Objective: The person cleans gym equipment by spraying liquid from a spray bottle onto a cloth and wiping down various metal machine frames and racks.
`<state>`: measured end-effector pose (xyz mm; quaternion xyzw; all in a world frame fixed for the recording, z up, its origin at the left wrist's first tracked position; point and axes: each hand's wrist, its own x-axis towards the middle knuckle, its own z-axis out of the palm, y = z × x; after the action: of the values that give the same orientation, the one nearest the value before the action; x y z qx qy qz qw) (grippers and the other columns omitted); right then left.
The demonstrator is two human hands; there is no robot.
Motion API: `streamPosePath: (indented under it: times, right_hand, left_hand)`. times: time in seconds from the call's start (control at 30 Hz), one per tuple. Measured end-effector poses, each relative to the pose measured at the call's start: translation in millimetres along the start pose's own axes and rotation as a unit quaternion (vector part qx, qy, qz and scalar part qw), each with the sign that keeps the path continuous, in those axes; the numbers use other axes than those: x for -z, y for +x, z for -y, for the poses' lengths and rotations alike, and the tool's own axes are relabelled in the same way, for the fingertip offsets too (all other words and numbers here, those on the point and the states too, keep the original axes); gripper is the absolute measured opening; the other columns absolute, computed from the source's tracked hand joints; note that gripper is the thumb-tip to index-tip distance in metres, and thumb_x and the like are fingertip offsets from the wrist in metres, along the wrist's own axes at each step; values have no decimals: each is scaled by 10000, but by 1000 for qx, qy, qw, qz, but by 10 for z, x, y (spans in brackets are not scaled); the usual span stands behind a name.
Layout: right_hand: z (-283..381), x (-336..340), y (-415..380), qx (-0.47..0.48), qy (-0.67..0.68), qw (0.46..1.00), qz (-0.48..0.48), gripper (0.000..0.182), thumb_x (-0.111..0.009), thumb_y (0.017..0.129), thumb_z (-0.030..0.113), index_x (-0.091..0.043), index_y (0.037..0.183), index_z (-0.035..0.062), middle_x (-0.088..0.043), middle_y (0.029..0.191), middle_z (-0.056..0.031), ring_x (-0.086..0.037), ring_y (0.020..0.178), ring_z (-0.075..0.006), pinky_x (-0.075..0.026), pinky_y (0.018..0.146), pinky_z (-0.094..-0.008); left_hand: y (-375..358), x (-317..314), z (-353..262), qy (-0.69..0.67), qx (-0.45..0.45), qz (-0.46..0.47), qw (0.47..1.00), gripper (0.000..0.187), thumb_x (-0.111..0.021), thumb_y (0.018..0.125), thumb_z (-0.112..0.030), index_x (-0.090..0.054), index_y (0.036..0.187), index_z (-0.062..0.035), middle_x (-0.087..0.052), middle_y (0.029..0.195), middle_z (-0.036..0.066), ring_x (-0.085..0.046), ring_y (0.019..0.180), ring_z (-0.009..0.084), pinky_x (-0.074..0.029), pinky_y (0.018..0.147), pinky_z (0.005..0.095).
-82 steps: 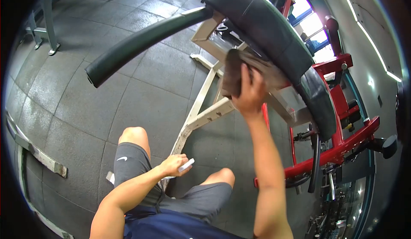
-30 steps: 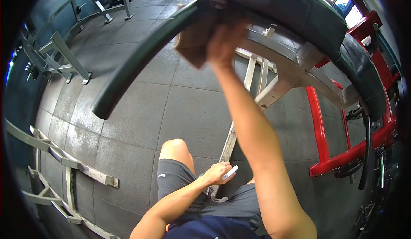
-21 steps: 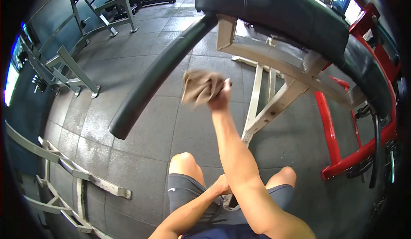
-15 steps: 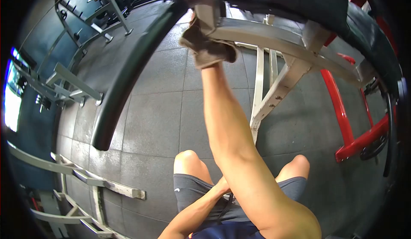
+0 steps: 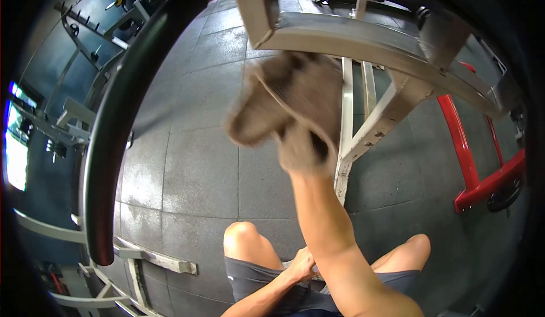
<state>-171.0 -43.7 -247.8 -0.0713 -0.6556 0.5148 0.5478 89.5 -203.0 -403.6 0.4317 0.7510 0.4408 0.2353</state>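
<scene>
My right arm reaches up and forward, and my right hand (image 5: 304, 149) is wrapped in a brown cloth (image 5: 309, 90), blurred by motion. The cloth hides most of the fingers and overlaps the underside of a metal beam (image 5: 352, 39) of gym equipment. My left hand (image 5: 302, 264) rests low between my knees, fingers curled, partly behind my right forearm; I cannot tell what it holds. To the left of the cloth runs a long black bar (image 5: 128, 107) on the same equipment.
A slanted metal leg (image 5: 380, 121) with bolts stands right of the cloth. Farther right is a red machine frame (image 5: 471, 195). At lower left lies a pale metal frame (image 5: 164, 260); racks (image 5: 85, 56) stand along the left wall. Dark rubber tiles (image 5: 198, 169) cover the floor.
The cloth and my right hand have come down and closer, from beside the upright to below the beam. The view has shifted, so the black bar looms larger. My left hand stays low.
</scene>
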Motion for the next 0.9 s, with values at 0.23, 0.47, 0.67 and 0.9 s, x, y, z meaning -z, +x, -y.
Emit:
streamPosePath:
  times: [0.23,0.47,0.67,0.9]
  right_hand:
    - [597,321,1037,315,-426,846,63,761,-765,824,366,-451,1410,-4,-476,1407,-213,-362,1360,-451,-294,1095,-598]
    - [134,505,1378,654,-373,620,219,433,-649,875,233,-630,1274,64,-557,1367,-102,-515,1244,-363,-416,1004,-528]
    - [879,-456,1275,620,-514,441,395,429,-574,896,158,-620,1315,79,-507,1426,-164,-470,1292,-400,-360,1092,-559]
    - [987,-1413,1689,499,-579,481,429,296,-579,867,163,-635,1147,85,-554,1244,-147,-512,1195,-348,-390,1011,-531]
  left_hand:
    - [355,175,-420,3,0,-40,999,213,-688,888,-216,-638,974,-27,-631,934,128,-643,877,323,-544,738,407]
    - [444,192,-473,-24,-39,-69,997,220,-667,900,-229,-633,941,-15,-608,880,130,-636,849,324,-530,709,434]
    - [482,146,-502,-8,-68,-72,995,252,-654,908,-258,-626,921,-8,-597,875,125,-630,855,317,-517,736,431]
    - [647,157,-595,5,-110,-92,990,228,-663,906,-240,-618,915,-17,-591,858,128,-628,832,331,-519,687,438]
